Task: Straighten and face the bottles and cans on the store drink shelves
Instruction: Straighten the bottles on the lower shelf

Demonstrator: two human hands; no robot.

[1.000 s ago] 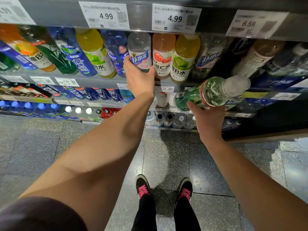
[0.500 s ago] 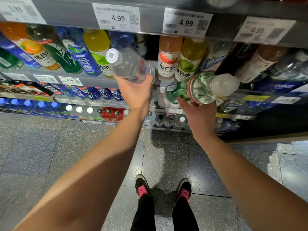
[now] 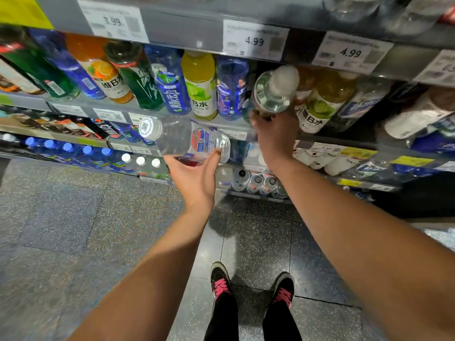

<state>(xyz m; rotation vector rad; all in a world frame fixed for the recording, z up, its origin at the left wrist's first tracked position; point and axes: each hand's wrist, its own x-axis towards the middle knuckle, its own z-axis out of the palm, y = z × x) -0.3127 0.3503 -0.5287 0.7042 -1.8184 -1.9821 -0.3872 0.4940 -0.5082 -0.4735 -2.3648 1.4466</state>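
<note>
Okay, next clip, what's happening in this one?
A person stands at a store drink shelf with a bottle in each hand. The left hand holds a clear water bottle on its side in front of the shelves, cap pointing left. The right hand grips a clear bottle with a greenish label from below, at a gap in the row between a blue bottle and a yellow drink.

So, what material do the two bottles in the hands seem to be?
Clear bottle in the left hand: likely thin glossy transparent plastic, since the shelf shows through it; ridged white cap. Bottle in the right hand: also see-through, greenish-tinted, probably plastic, with a frosted white cap.
</note>
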